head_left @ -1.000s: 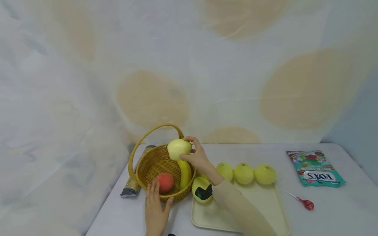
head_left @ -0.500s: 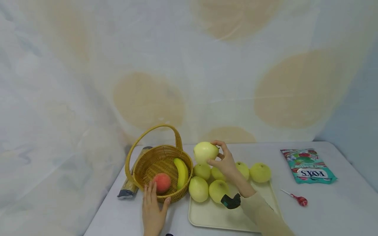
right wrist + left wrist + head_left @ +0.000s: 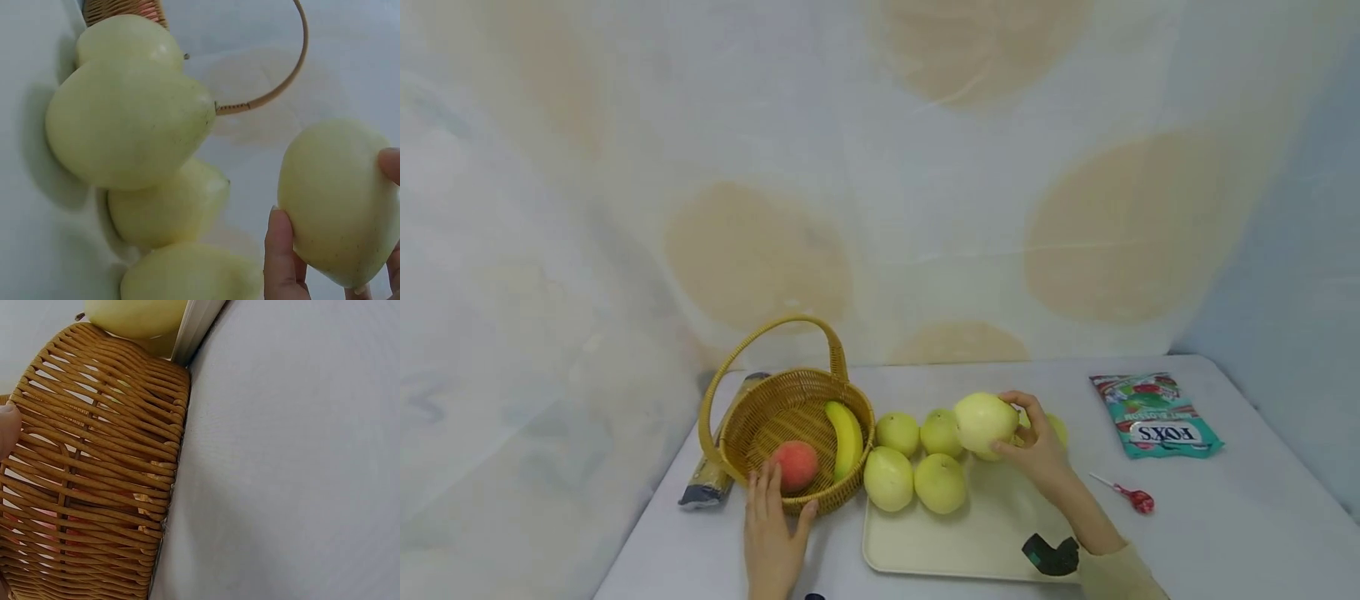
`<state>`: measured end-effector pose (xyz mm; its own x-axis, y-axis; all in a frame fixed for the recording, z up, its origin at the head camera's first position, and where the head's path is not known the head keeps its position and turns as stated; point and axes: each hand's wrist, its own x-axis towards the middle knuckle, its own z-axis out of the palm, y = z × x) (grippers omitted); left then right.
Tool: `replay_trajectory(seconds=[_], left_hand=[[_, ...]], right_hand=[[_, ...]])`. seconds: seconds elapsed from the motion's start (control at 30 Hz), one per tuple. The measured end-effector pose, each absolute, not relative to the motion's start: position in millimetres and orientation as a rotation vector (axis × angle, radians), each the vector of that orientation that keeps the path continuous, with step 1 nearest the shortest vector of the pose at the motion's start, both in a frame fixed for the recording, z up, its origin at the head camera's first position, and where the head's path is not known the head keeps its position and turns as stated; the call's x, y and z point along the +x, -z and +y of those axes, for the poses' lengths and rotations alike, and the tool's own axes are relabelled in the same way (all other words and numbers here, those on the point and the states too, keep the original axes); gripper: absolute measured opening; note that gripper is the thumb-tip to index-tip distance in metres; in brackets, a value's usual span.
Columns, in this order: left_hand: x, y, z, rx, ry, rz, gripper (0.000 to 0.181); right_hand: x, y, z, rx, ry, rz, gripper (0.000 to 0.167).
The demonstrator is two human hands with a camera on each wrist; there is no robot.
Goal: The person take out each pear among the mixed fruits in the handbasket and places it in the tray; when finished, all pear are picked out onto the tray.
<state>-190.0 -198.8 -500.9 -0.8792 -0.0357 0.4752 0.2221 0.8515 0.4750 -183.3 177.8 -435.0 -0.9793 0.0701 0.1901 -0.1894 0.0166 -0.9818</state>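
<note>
A pale yellow-green pear (image 3: 985,423) is held above the tray's back part by my right hand (image 3: 1041,454), thumb and fingers on its sides. In the right wrist view, the same pear (image 3: 337,200) has fingertips at both sides. My left hand (image 3: 775,533) rests on the near rim of a wicker basket (image 3: 820,500), its fingers fairly straight over the rim. Inside the basket lie a peach (image 3: 795,465), close to those fingers, and a banana (image 3: 847,442). Several more pears (image 3: 940,483) stand in two rows on the cream tray (image 3: 955,554).
A dark-and-gold packet (image 3: 706,487) lies partly behind the basket's left side. At the table's right are a teal FOX'S candy bag (image 3: 1157,417) and a red lollipop (image 3: 1138,500). The basket's tall handle (image 3: 797,318) arches up at the back. A patterned cloth (image 3: 925,208) hangs behind.
My right hand has carried the pear rightwards from above the basket to over the tray, and lower. The left hand stays at the basket rim. The view has shifted slightly.
</note>
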Motion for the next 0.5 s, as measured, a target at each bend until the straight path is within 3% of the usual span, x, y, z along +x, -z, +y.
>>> replay_trajectory(seconds=[0.27, 0.5], left_hand=[[-191, 504, -199, -0.118, 0.743, -2.586, 0.077], [-189, 500, -198, -0.112, 0.740, -2.577, 0.077]], right_hand=[[-155, 465, 205, 0.157, -2.000, -2.148, 0.063], [-151, 472, 223, 0.188, -1.897, -2.275, 0.064]])
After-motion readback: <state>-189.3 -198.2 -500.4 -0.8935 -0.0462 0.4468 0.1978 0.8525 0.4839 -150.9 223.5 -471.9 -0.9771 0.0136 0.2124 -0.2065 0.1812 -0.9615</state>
